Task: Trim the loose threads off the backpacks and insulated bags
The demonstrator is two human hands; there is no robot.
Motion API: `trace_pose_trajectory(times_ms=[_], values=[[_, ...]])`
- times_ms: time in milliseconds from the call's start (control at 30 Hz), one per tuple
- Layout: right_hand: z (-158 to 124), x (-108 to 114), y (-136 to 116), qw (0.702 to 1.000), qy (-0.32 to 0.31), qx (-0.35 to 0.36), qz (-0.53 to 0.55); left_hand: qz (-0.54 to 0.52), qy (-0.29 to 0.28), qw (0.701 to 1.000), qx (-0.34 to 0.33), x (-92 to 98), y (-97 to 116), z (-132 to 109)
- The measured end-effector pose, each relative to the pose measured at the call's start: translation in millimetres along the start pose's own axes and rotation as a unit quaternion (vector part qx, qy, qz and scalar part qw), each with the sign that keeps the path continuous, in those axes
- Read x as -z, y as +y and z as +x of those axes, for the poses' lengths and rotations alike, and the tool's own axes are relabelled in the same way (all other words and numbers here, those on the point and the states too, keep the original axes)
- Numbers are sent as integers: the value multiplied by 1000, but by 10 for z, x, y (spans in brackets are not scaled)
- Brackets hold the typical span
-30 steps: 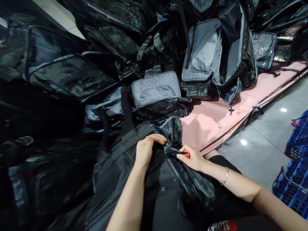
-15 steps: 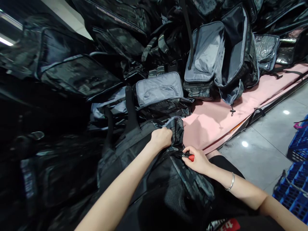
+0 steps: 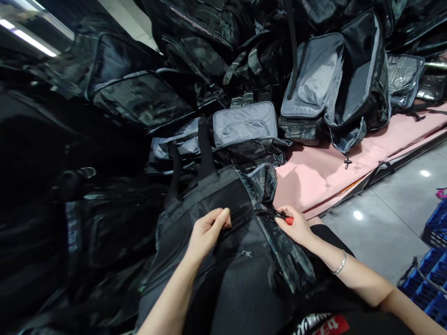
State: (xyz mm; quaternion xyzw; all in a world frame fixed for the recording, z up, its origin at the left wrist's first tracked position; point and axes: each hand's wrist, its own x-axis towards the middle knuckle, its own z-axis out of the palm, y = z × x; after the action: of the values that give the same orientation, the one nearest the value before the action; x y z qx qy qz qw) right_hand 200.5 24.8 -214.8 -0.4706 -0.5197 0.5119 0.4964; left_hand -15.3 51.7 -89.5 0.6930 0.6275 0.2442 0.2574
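A dark camouflage backpack (image 3: 240, 260) lies across my lap with its black mesh panel (image 3: 223, 197) facing up. My left hand (image 3: 206, 232) pinches the fabric by the zipper seam in the middle of the bag, fingers pressed together. My right hand (image 3: 296, 225) is closed on a small red-handled tool (image 3: 288, 220), its tip at the zipper on the bag's right edge. A silver bracelet (image 3: 339, 265) circles my right wrist.
A tall heap of dark backpacks (image 3: 195, 70) fills the back and left, some open to grey lining (image 3: 244, 123). They rest on a pink mat (image 3: 335, 167). Grey tiled floor (image 3: 394, 218) lies to the right, with blue plastic crates (image 3: 429, 279) at the edge.
My left hand has let go of the camouflage flap and moved down-left to pinch the fabric at the zipper seam. The mesh panel now shows. The right hand has kept its grip on the tool.
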Motion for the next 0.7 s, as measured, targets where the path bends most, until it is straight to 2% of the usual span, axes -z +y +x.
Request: trace_pose_trajectory(times_ms=[67, 133, 233, 433, 567, 700], values=[[-5, -2, 18, 1000, 4, 3, 14, 10, 54, 998, 1, -32, -43, -118], [-14, -6, 14, 1000, 5, 7, 22, 28, 72, 997, -2, -90, -61, -158], [-28, -14, -3, 1000, 2, 12, 21, 67, 42, 997, -6, -206, -8, -106], [-21, -17, 62, 1000, 2, 22, 15, 154, 4, 988, 11, -359, 234, 105], [-13, 9, 69, 1000, 0, 24, -7, 133, -4, 991, -7, -400, 281, 153], [6, 71, -81, 996, -19, 34, -78, 65, 38, 997, -13, -440, 191, 125]])
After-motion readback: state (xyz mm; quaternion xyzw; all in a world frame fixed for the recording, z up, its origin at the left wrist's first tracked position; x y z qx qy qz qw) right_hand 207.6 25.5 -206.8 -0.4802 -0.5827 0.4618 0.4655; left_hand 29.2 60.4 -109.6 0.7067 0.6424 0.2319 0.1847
